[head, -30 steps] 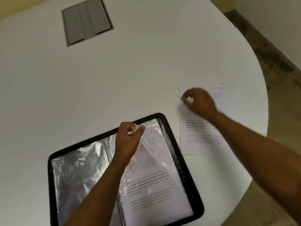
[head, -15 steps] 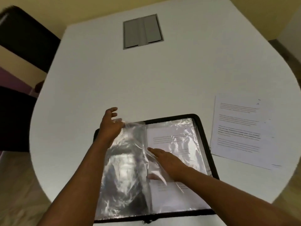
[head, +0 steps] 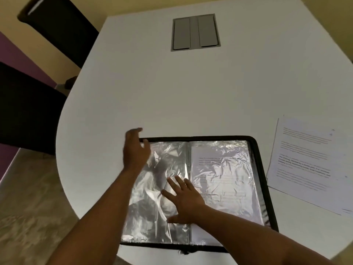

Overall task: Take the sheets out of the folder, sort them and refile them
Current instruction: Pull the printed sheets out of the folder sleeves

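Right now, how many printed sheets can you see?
2: one loose sheet on the table right of the folder, one sleeved sheet in its right half. More may lie hidden underneath.

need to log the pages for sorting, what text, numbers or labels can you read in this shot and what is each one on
Loose sheet on the table, right of the folder: several paragraphs of print, some lines bold, all too blurred to read.
Sheet inside the right-hand plastic sleeve of the folder: printed lines, hidden by glare and creases, unreadable.
Left-hand sleeve: no text visible.
Grey hatch in the table: no label visible.
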Action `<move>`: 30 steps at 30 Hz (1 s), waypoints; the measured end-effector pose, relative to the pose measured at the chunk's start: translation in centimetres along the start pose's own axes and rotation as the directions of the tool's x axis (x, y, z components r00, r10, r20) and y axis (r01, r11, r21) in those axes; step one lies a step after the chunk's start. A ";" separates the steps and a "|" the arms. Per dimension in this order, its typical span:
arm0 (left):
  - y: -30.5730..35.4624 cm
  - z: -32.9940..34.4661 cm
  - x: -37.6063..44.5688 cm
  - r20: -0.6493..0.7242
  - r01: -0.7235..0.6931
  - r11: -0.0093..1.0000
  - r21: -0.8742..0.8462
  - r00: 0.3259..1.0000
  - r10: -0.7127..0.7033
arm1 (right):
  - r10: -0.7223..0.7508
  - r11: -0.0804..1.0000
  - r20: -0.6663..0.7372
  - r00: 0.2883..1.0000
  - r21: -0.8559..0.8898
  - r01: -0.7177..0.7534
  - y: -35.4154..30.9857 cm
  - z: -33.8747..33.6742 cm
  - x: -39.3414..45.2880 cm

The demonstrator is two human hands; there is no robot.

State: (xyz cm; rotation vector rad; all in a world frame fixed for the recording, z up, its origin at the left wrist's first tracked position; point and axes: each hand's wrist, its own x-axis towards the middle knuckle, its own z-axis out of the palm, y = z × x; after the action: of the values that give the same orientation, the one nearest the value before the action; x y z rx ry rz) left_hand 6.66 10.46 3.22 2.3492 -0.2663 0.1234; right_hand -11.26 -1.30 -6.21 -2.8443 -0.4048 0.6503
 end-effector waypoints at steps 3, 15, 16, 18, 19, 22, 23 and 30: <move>0.7 2.9 -3.4 0.196 -0.131 0.991 -0.011 0.972 0.131 | -0.073 0.996 -0.013 0.997 0.043 0.073 -0.4 -0.7 0.5; 3.8 11.8 -7.6 0.521 -0.248 0.966 0.076 0.835 0.174 | 0.650 0.759 -0.328 0.686 0.330 -0.561 15.3 -2.6 -5.4; 4.1 12.4 -7.5 0.538 -0.280 0.955 0.092 0.822 0.189 | 0.669 0.742 -0.302 0.679 0.315 -0.591 16.3 -2.5 -5.8; 4.5 13.4 -7.3 0.579 -0.317 0.939 0.130 0.793 0.188 | 0.679 0.732 -0.281 0.678 0.322 -0.600 17.6 -2.4 -6.3; 4.7 13.9 -7.2 0.596 -0.334 0.931 0.149 0.782 0.185 | 0.671 0.739 -0.271 0.690 0.321 -0.592 17.9 -2.3 -6.4; 5.0 14.9 -6.9 0.624 -0.404 0.892 0.205 0.756 0.199 | 0.621 0.784 -0.337 0.708 0.285 -0.552 18.2 -2.4 -6.6; 5.1 15.0 -6.7 0.618 -0.414 0.886 0.211 0.759 0.207 | 0.601 0.799 -0.396 0.694 0.279 -0.533 18.1 -2.5 -6.6; 6.0 15.8 -5.1 0.600 -0.449 0.866 0.219 0.762 0.243 | 0.410 0.898 -0.588 0.697 0.127 -0.421 17.7 -3.7 -5.1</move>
State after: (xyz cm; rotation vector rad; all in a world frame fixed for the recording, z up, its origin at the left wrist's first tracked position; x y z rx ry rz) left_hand 0.54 -4.03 -4.79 2.6167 -1.0627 -0.3796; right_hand -10.19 -20.01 -5.33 -2.9589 0.3590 -0.2440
